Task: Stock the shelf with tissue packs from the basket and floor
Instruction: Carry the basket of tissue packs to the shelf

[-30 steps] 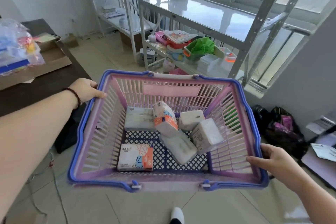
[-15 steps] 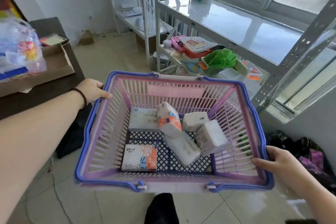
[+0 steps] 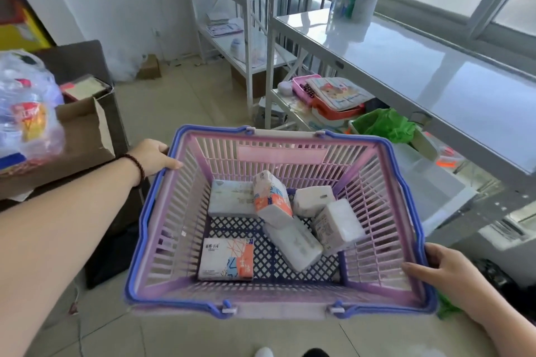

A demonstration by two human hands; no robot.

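Grey metal shelf unit (image 3: 406,66) loomed nearer than a second before — approach under way. Pink-and-blue slatted plastic basket (image 3: 406,182) carried level; six tissue packs (image 3: 271,197) inside, unstocked. Left hand (image 3: 150,158), right hand (image 3: 443,272) — each clasped basket rim.

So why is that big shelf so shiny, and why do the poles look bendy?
Head view: window light glares off the shelf top; the wide lens bends the shelf posts near the edges; the plastic bag at the left looks blurred.
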